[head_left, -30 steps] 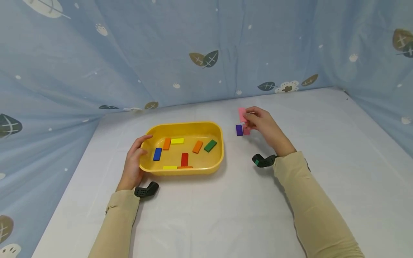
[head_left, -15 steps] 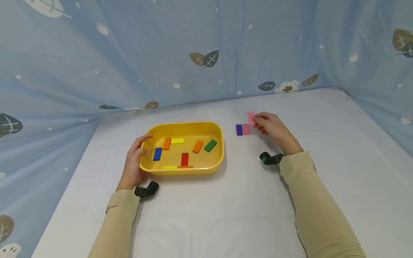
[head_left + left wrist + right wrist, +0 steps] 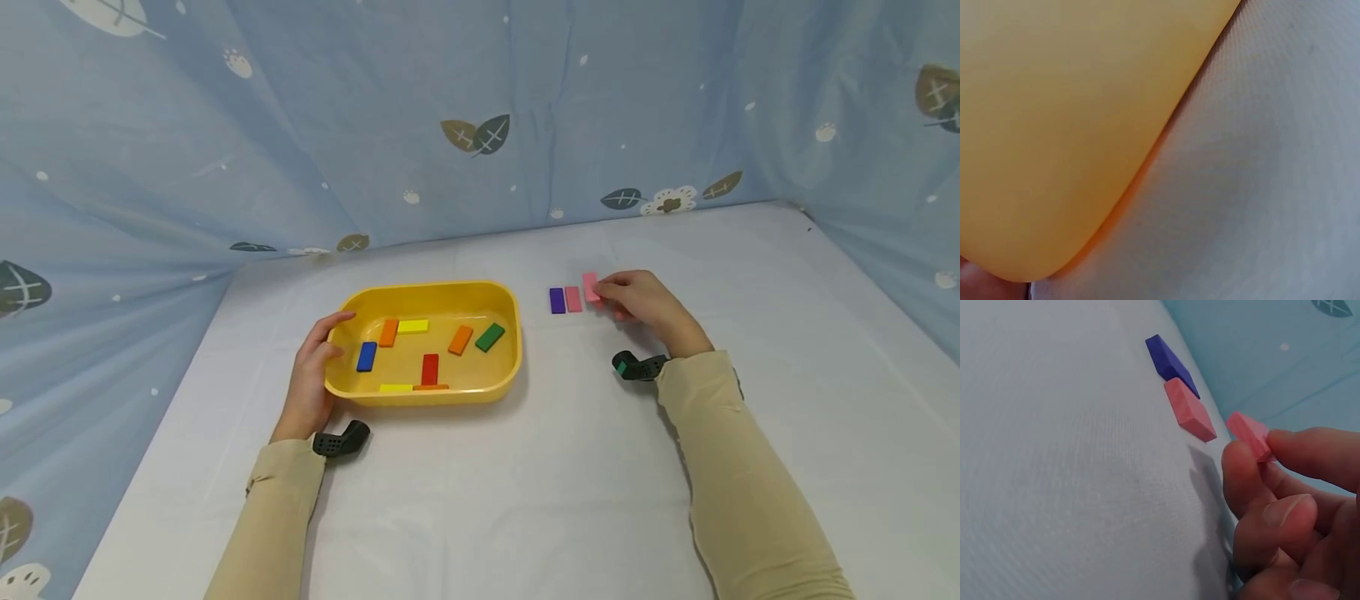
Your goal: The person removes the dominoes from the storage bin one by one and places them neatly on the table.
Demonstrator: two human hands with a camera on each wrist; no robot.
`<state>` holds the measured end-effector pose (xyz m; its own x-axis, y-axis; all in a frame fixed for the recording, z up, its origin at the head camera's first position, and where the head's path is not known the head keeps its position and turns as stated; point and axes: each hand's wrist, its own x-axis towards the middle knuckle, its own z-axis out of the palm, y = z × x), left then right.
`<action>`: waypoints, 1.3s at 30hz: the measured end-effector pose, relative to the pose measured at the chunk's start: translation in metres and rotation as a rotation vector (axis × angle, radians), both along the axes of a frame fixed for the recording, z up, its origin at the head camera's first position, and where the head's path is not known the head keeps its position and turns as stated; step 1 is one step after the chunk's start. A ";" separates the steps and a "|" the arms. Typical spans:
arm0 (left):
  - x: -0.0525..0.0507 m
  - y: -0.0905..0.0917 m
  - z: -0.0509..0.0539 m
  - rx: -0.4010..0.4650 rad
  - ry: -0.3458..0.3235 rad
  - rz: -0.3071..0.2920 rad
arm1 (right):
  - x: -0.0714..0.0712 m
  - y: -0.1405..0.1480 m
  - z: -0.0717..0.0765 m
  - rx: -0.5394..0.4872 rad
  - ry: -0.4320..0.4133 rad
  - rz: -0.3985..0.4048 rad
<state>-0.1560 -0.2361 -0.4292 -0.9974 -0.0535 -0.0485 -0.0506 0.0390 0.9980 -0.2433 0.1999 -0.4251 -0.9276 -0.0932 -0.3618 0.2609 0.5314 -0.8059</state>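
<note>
At the left end of a yellow plastic tub (image 3: pixel 423 398), my left hand (image 3: pixel 307 387) holds the rim, fingers and thumb around the corner. The left wrist view is mostly filled by the tub's outer wall (image 3: pixel 1066 125). Between thumb and fingertips my right hand (image 3: pixel 648 307) pinches a pink block (image 3: pixel 590 286); the right wrist view shows this pink block (image 3: pixel 1250 434) raised off the cloth. Just left of it lie another pink block (image 3: pixel 573 299) and a purple block (image 3: pixel 557 301), side by side on the table. In the right wrist view those two nearly touch.
Inside the tub lie blue (image 3: pixel 366 357), red (image 3: pixel 430 369) and green (image 3: pixel 490 337) blocks, plus several orange and yellow ones. A white cloth (image 3: pixel 480 500) covers the table. A blue patterned curtain (image 3: pixel 375 125) hangs behind it and at the sides.
My right hand has moved right and a little nearer with the pink block, which is now right of the other pink block and lower. The left hand and tub have stayed put.
</note>
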 end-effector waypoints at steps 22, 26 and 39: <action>0.000 -0.001 0.001 -0.002 0.001 -0.023 | 0.002 -0.005 0.000 0.124 0.059 -0.016; 0.000 -0.001 0.001 -0.008 -0.004 -0.024 | 0.004 -0.005 0.001 0.127 0.050 -0.009; 0.000 -0.001 0.003 0.021 0.002 -0.032 | 0.002 -0.007 0.003 0.305 0.048 0.067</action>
